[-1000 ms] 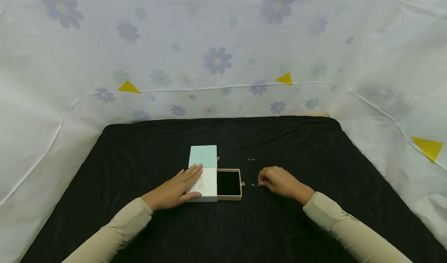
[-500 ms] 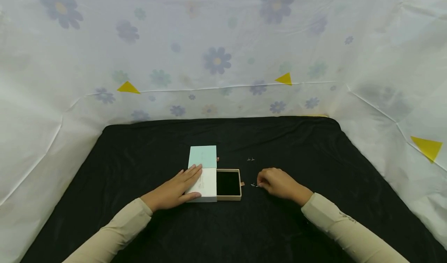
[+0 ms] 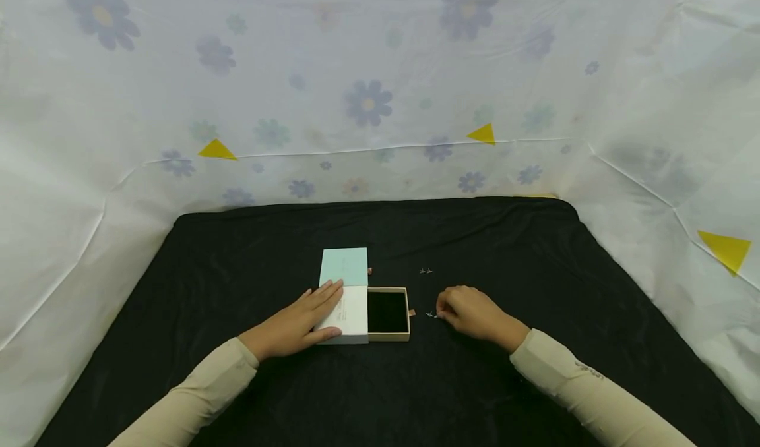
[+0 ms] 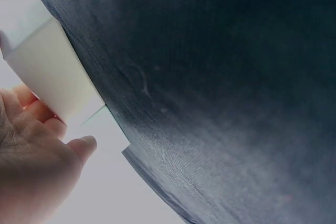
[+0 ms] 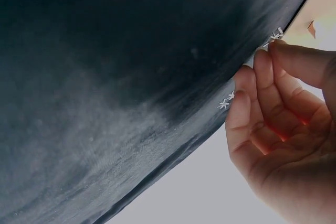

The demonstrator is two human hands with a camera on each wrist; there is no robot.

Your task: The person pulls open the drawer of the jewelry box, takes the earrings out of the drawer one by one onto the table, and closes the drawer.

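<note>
My left hand [image 3: 299, 322] lies spread on the white slide-out box [image 3: 355, 312], thumb at its near edge. The box's tan-rimmed drawer [image 3: 388, 337] stands pulled out to the right, with a black pad inside and a small tan tab. My right hand [image 3: 472, 312] has thumb and forefinger pinched together at a tiny silver star-shaped earring [image 5: 276, 35]; the fingertips hide part of it. In the head view one more small silver earring [image 3: 430, 314] lies just left of those fingertips. The other right-hand fingers are bent in the right wrist view.
Directly behind the white box sits a pale green box [image 3: 344, 266] with a ribbon tab on its right. Another pair of tiny silver earrings [image 3: 425, 271] lies farther back. Black cloth [image 3: 380, 394] covers the table, and pale flower-printed sheeting [image 3: 380, 58] hangs behind.
My right hand has shifted slightly left, and the earring at its fingertips has moved closer to the one beside it. My left hand and the boxes have stayed put.
</note>
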